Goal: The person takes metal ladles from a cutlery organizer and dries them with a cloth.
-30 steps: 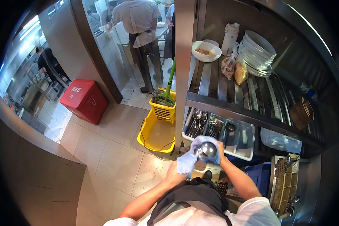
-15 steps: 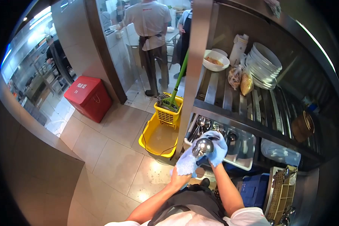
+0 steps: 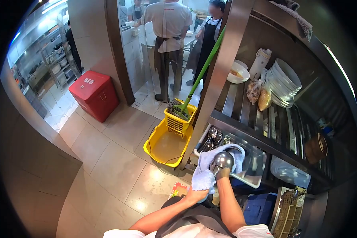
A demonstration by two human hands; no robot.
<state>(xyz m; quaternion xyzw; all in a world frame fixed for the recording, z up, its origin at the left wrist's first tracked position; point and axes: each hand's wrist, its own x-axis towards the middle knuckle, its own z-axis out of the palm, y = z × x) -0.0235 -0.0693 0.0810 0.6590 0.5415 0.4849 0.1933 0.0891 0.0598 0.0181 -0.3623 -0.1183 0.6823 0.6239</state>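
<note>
A red box [image 3: 94,96] stands on the floor [image 3: 113,158]. A mop [image 3: 204,70] rests in a yellow wringer [image 3: 179,123]. White bowls [image 3: 284,81] sit on a shelf [image 3: 242,129].

Top: white fabric [image 3: 205,231], seen along the lower edge of the view; front is partly covered
Left sleeve: white [image 3: 123,233], short, ended above the forearm [image 3: 161,217]
Right sleeve: white [image 3: 253,231], short, loosely cut; outer part is cropped by the view
Apron: black to dark grey [image 3: 194,217], worn over the top; a paler grey sheen is noted on the upper folds
Apron straps: dark, narrow [image 3: 229,231], set against the white fabric at both sides
Forearms: bare, slender, tapered toward the wrists
Left hand: bare [image 3: 197,195], fingers partly hidden
Right hand: bare [image 3: 223,173], fingers mostly hidden
</note>
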